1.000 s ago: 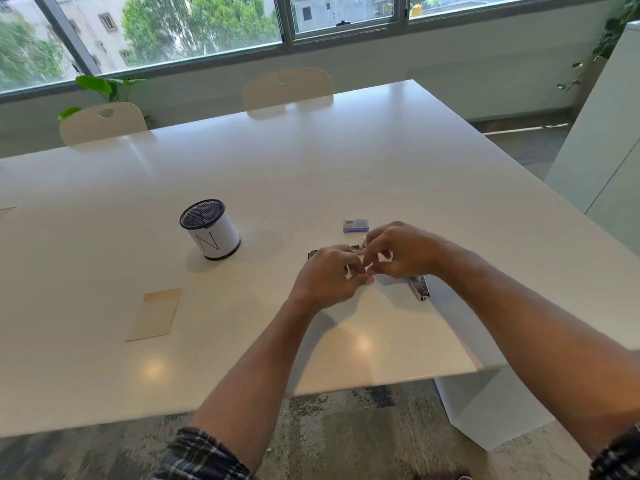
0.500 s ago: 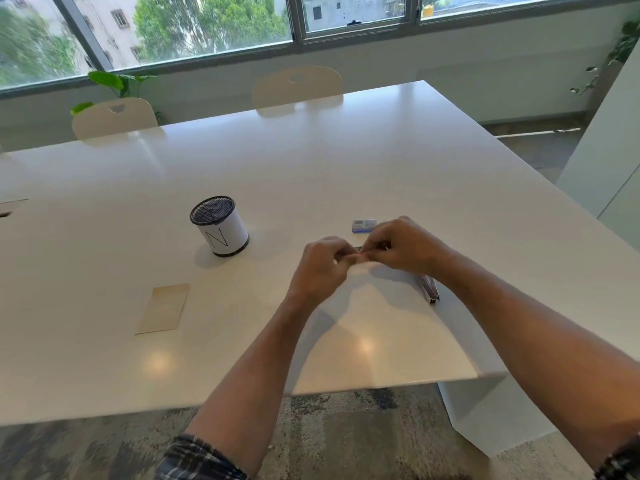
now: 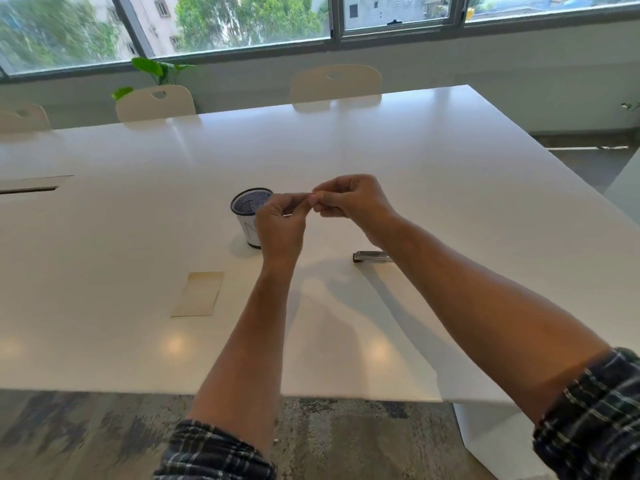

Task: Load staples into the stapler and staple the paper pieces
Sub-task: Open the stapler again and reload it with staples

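Note:
My left hand point(image 3: 280, 226) and my right hand point(image 3: 353, 202) are raised above the white table point(image 3: 433, 188) with their fingertips meeting. Between them they pinch a thin staple strip point(image 3: 288, 214), which the fingers mostly hide. The metal stapler point(image 3: 369, 257) lies on the table below my right wrist, and my forearm covers its right end. A tan paper piece point(image 3: 198, 294) lies flat to the left of my left forearm. The staple box is hidden behind my hands.
A mesh pen cup point(image 3: 249, 211) in a white sleeve stands just behind my left hand. Chairs point(image 3: 335, 83) line the far side of the table under the windows. The near table edge point(image 3: 138, 389) runs below my forearms, with carpet beneath.
Both hands have lifted off the table and away from the stapler, fingertips still together. The camera has swung, so the cup now sits behind my left hand and the staple box is out of sight.

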### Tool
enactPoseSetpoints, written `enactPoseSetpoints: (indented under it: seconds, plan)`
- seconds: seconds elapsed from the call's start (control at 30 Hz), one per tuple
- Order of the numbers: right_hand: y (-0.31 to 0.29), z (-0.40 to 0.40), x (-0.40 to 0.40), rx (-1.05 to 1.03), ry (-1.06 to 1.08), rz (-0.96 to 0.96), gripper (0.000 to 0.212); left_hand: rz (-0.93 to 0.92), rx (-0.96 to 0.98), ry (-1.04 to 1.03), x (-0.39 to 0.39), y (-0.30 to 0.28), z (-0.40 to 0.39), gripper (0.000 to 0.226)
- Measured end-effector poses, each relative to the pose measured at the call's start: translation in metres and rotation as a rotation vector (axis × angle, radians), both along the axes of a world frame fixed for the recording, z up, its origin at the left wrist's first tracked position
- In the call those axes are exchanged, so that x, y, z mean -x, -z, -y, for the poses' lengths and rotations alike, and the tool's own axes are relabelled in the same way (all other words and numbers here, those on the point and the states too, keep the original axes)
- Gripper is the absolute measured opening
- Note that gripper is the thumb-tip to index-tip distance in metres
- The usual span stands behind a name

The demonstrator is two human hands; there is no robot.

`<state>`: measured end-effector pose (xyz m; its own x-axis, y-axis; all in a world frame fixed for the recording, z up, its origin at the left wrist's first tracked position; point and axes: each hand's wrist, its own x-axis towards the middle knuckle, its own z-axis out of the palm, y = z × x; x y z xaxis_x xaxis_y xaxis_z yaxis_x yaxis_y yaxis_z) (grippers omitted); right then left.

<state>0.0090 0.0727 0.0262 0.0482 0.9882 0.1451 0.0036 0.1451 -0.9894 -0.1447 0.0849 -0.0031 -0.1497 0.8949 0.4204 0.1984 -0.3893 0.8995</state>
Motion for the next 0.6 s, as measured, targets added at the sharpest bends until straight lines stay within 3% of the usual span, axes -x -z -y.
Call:
enactPoseSetpoints:
  seconds: [0.1, 0.2, 0.37, 0.6]
  plan:
    - [-0.009, -0.015, 0.023, 0.002, -0.005, 0.047, 0.014, -0.027, -0.033, -0.089, 0.018, -0.005, -0.009, 0.011]
    - [-0.017, -0.030, 0.045, -0.036, 0.039, 0.248, 0.006, -0.121, -0.067, -0.200, 0.037, -0.006, -0.012, 0.015]
    - [-0.021, -0.051, 0.076, -0.114, 0.118, 0.558, 0.016, -0.253, -0.034, -0.344, 0.065, 0.005, -0.017, 0.013]
    - [-0.011, -0.068, 0.104, -0.157, 0.116, 0.792, 0.024, -0.389, -0.005, -0.364, 0.075, 0.010, -0.018, 0.016]
